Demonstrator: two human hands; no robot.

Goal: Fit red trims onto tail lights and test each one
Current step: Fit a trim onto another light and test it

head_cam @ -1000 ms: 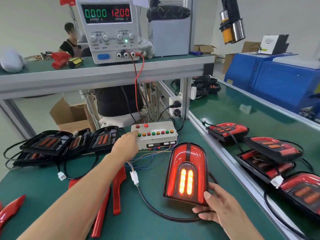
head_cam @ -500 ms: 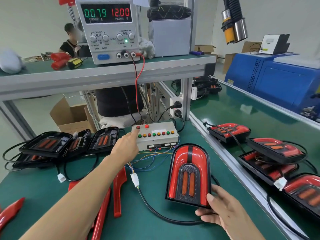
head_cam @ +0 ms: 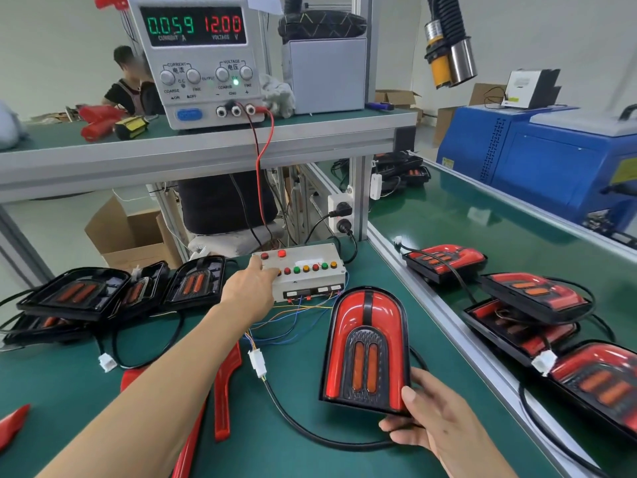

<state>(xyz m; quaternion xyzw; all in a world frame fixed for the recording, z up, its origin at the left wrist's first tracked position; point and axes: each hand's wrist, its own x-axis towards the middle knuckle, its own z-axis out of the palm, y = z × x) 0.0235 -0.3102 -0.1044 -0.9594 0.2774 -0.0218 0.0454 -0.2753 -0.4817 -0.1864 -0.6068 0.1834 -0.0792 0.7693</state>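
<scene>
the tail light [head_cam: 367, 346] stands tilted on the green bench [head_cam: 310, 457], long axis upright, rounded end up, red face toward the camera; the right hand [head_cam: 434, 422] grips its lower corner; the left hand [head_cam: 250, 288] presses a fingertip on the button box [head_cam: 310, 270]; the power supply [head_cam: 200, 60] on the shelf reads 12.00.

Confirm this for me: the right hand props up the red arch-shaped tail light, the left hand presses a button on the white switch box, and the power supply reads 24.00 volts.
One detail is wrong. The head view shows the grey bench power supply reading 12.00 volts, not 24.00. The rest stands: the right hand props up the red arch-shaped tail light, and the left hand presses a button on the white switch box.
</scene>
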